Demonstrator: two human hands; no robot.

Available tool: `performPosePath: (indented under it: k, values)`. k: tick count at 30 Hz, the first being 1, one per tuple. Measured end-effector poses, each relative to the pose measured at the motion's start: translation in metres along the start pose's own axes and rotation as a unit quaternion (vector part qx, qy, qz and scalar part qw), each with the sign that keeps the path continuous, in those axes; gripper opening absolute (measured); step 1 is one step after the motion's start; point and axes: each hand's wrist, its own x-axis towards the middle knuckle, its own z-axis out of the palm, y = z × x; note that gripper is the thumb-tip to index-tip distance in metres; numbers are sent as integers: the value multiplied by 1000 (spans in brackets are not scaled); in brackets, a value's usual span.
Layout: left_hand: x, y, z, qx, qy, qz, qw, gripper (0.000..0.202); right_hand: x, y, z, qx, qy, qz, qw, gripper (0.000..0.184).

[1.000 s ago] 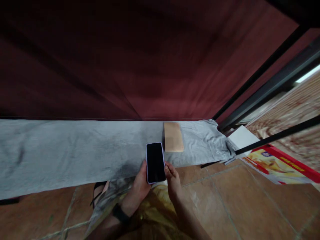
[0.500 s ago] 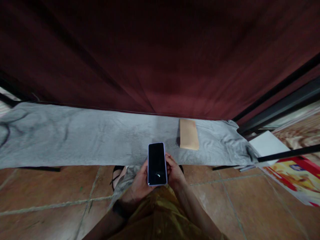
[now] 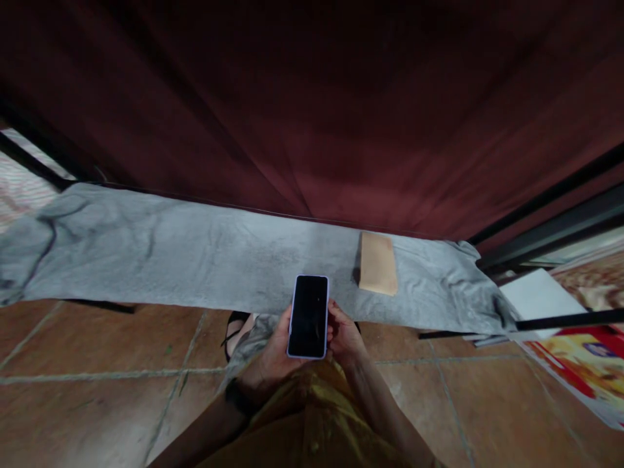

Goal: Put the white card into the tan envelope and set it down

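Observation:
A smartphone with a dark screen and a pale purple case is held upright in front of my body, at the near edge of the grey cloth. My left hand is closed round its left side and lower back, its fingers partly hidden behind the phone. On the other side, my right hand grips the phone's right edge with curled fingers. A flat brown paper packet lies on the cloth beyond my right hand, apart from it.
The grey cloth covers a long narrow surface. Behind it hangs a dark red curtain. Black metal bars stand at the right, near a white box and a red and yellow printed box. Brown tiles form the floor.
The view has turned slightly, so the cloth and packet appear shifted right and tilted. A bright mark on the phone's screen is gone. Both hands keep their hold on the smartphone.

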Motion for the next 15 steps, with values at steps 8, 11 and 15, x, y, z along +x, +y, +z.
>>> performPosePath:
  k: [8,11,15]
  values:
    - [13,19,6,-51,22,129,990,50,10,20,3,-102,44,-143,984,35]
    - [12,20,6,-57,38,143,987,50,6,35,-4,-128,58,-166,976,38]
    - [11,16,6,-54,58,157,984,51,3,44,-13,-165,62,-187,966,44]
